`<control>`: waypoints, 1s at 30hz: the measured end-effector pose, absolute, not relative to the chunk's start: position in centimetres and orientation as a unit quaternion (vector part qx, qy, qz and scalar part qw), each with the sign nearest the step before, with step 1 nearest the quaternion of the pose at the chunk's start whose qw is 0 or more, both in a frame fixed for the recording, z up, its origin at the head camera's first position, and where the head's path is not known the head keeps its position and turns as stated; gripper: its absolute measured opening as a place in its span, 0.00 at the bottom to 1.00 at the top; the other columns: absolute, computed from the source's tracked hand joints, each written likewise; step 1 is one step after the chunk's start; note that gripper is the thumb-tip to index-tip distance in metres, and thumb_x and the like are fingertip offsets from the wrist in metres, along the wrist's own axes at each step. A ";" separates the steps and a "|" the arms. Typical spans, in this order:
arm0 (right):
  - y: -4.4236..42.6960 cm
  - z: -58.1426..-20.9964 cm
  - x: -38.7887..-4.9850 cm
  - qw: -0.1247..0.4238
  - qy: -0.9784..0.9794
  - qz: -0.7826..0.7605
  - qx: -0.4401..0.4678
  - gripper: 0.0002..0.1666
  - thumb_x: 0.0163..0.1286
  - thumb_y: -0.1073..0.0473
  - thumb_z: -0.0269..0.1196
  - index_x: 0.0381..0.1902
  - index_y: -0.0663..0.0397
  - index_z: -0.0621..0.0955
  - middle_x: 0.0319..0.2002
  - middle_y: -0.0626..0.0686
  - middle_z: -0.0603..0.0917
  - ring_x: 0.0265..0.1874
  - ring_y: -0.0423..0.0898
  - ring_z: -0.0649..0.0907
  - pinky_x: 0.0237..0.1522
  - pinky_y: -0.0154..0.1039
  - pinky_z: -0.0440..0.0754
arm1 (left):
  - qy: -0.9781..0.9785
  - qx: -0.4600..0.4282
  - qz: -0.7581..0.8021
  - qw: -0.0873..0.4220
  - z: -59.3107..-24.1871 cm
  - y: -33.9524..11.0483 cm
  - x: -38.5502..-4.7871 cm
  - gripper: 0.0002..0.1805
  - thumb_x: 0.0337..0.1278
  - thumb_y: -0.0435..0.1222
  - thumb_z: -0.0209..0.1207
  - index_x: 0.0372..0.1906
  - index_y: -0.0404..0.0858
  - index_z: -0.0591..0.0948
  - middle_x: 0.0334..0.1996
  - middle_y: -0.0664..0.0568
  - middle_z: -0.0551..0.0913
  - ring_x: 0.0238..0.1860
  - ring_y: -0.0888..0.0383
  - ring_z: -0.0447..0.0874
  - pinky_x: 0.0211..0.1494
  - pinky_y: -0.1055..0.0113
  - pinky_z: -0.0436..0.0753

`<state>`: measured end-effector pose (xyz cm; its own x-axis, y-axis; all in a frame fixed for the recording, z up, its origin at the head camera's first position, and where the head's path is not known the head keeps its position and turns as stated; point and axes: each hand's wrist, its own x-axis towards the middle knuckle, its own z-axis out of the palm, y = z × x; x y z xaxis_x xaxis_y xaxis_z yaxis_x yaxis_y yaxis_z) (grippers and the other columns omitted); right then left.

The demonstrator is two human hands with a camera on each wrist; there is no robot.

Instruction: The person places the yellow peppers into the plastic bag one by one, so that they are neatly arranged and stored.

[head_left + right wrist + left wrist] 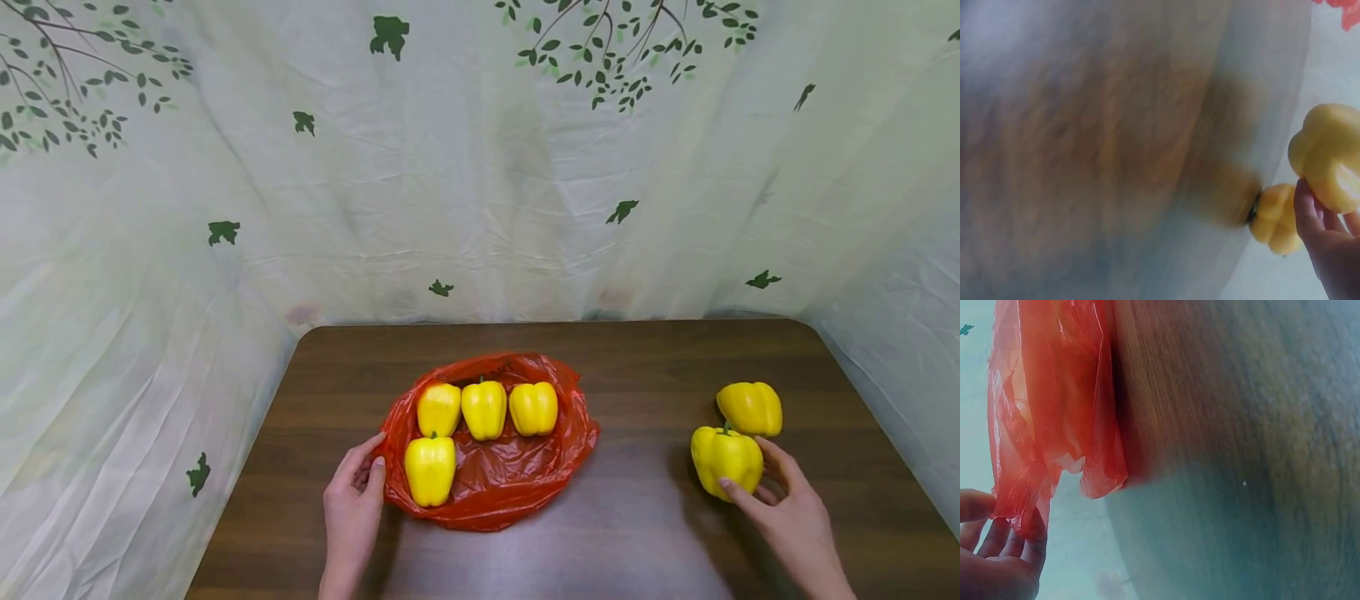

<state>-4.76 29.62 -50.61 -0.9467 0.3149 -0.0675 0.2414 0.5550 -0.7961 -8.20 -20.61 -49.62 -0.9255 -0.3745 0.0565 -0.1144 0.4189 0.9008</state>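
A red plastic bag [517,492] lies spread with its mouth wide and several yellow bell peppers [484,410] inside. At its left rim my left hand [356,492] pinches the plastic between thumb and fingers; the left wrist view shows the hand [1004,562] on a gathered edge of the bag [1054,394]. To the right, my right hand [791,508] grips a yellow bell pepper [724,458] with its stem upward. In the right wrist view this pepper [1329,156] appears raised off the table. Just behind it, another yellow bell pepper [752,407] rests on the table on its side.
The brown wooden table [637,358] has rounded far corners. Pale cloth with leaf prints [480,167] hangs behind it and on both sides. A stretch of tabletop lies between the bag and the two peppers on the right.
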 end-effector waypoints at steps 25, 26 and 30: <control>25.0 -49.8 -5.9 0.082 -0.866 0.493 -0.022 0.49 0.60 0.55 0.73 0.74 0.52 0.61 0.67 0.58 0.67 0.52 0.24 0.69 0.46 0.17 0.72 | -0.832 0.131 -0.523 0.130 -49.6 -20.7 -8.0 0.19 0.66 0.27 0.57 0.57 0.47 0.82 0.48 0.53 0.81 0.39 0.54 0.77 0.42 0.76 0.81; 24.9 -49.8 -5.9 0.081 -0.865 0.494 -0.021 0.49 0.60 0.55 0.73 0.74 0.52 0.61 0.67 0.58 0.66 0.52 0.24 0.69 0.46 0.17 0.73 | -0.832 0.131 -0.522 0.131 -49.6 -20.7 -8.1 0.19 0.66 0.27 0.57 0.57 0.47 0.82 0.48 0.53 0.81 0.39 0.54 0.77 0.42 0.76 0.81; 24.4 -49.6 -6.0 0.078 -0.863 0.499 -0.027 0.49 0.59 0.54 0.74 0.73 0.52 0.62 0.67 0.57 0.67 0.52 0.25 0.69 0.46 0.18 0.74 | -0.834 0.128 -0.518 0.140 -49.7 -20.7 -8.1 0.19 0.66 0.27 0.57 0.56 0.47 0.82 0.48 0.53 0.82 0.38 0.54 0.78 0.41 0.77 0.80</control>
